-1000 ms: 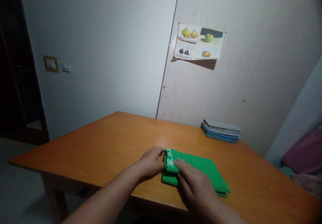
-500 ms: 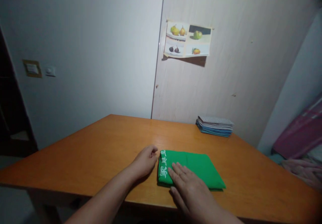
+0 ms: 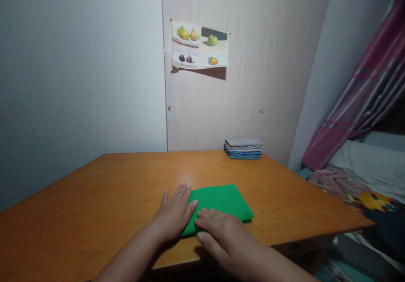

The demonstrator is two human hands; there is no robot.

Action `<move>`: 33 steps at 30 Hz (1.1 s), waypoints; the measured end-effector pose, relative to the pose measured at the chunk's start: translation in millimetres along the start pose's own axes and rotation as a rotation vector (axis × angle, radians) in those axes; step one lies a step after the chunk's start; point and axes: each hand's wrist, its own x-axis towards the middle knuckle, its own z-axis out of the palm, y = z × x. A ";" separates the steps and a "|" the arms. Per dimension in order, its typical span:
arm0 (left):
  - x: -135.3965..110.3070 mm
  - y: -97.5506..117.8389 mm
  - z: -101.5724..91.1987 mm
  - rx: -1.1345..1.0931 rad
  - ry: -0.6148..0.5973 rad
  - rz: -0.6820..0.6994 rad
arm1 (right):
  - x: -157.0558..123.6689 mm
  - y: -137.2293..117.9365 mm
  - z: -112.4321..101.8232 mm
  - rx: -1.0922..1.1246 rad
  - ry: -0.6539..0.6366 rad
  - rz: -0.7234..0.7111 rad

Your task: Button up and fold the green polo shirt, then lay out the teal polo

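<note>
The green cloth (image 3: pixel 218 202) lies under and between the two hands, on the near part of the desk (image 3: pixel 133 189), as a flat, folded packet. The left hand (image 3: pixel 175 212) is spread palm down over the packet's left side, its thumb held away from the fingers and resting on the green surface. The right hand (image 3: pixel 221 231) lies across the near edge, fingers side by side on the cloth and thumb apart below them; nothing appears pinched, though its underside is hidden.

By its compact shape, the folding looks mostly done, and the hands seem to be at the pressing and smoothing stage. What is left looks slight: the corner just to the right of the right hand shows a gap with dark shadow beneath it, so the layers may not lie quite flat there. Whether the edge under the left hand is squared cannot be told. Beyond the right hand, well apart at the far side, stands a neat stack of folded cloths (image 3: pixel 243 149), untouched by either hand
</note>
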 end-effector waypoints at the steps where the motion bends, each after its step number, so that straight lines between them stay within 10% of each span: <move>1: 0.9 -2.2 0.5 0.008 -0.004 0.000 | 3.7 2.5 -10.7 0.053 0.043 0.009; 6: 3.5 -3.3 -0.9 0.018 -0.008 0.006 | 39.9 27.7 -50.3 0.052 0.301 0.138; 15: -3.7 9.3 -13.8 0.119 -0.082 -0.018 | 44.5 66.2 -23.4 -0.249 -0.197 0.243; 33: -1.6 -2.3 -13.9 0.154 -0.138 -0.053 | 29.2 78.7 -16.2 -0.161 -0.131 0.311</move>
